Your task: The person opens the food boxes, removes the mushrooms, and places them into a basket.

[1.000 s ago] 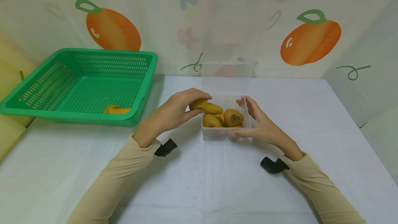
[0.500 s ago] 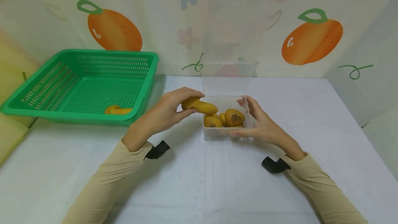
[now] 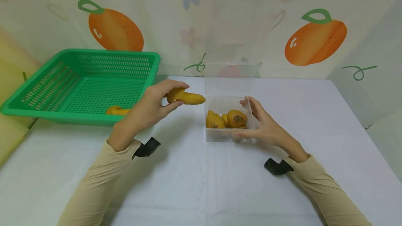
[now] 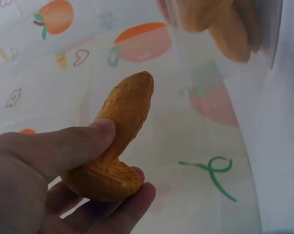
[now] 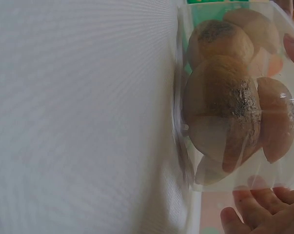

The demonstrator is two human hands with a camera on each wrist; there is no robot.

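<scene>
My left hand pinches a bent, golden-brown, bread-like piece, thick at one end and tapering at the other. The left wrist view shows the thumb on top of this piece and fingers beneath its thick end. It hangs in the air just left of a clear plastic box. Inside the box lie several similar golden-brown pieces, some with dark, rough patches. My right hand grips the box's right side, thumb at the front and fingers around the back corner.
A green slotted basket stands at the left with another golden-brown piece inside. The box's clear lid stands raised behind it. A fruit-printed cloth hangs along the back of the white-covered table.
My left hand has drawn back leftward and slightly up from the box, carrying the golden-brown piece. The right hand has kept its grip on the box.
</scene>
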